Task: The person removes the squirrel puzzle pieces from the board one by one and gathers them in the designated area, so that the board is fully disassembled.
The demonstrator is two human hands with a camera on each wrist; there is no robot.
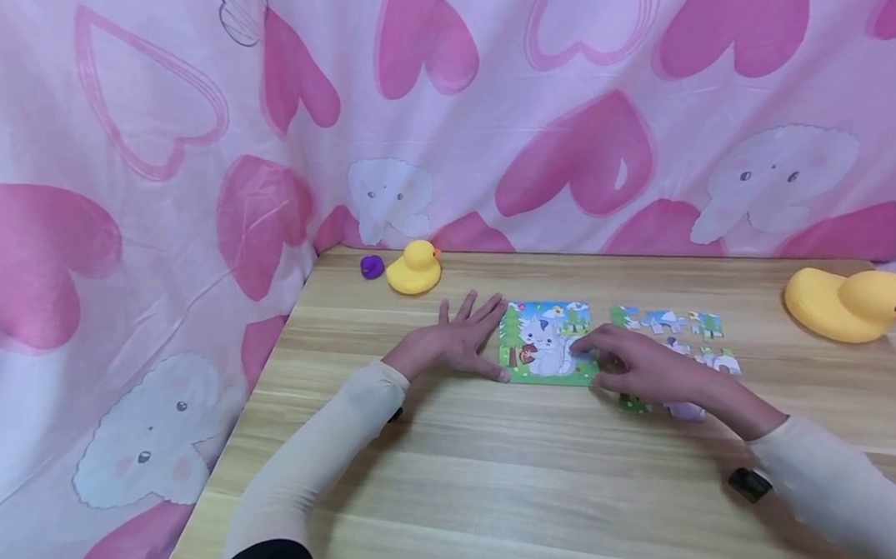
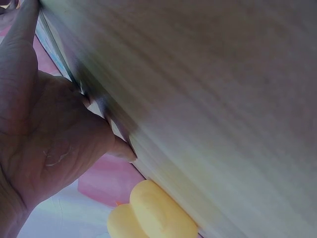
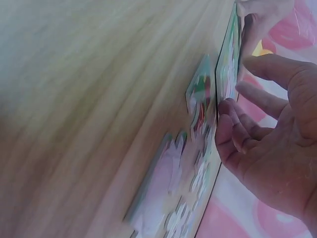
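Note:
A square picture puzzle [image 1: 549, 354] with a white squirrel among green trees lies flat on the wooden table. My left hand [image 1: 460, 343] rests at its left edge, fingers spread and thumb near the lower corner; the left wrist view shows this hand [image 2: 54, 124] palm side, holding nothing. Over the puzzle's right side is my right hand [image 1: 650, 366], its index finger straightened onto the picture. In the right wrist view the other fingers of this hand [image 3: 287, 134] bend loosely, with no piece visible in them. Loose jigsaw pieces [image 1: 662, 321] lie to the right, partly hidden under the right hand.
A small purple duck [image 1: 371, 267] and a yellow duck [image 1: 415, 269] stand at the back left of the table [image 1: 502, 494]. A larger yellow duck [image 1: 850, 304] sits at the right. Behind hangs a pink heart-patterned curtain [image 1: 441, 130].

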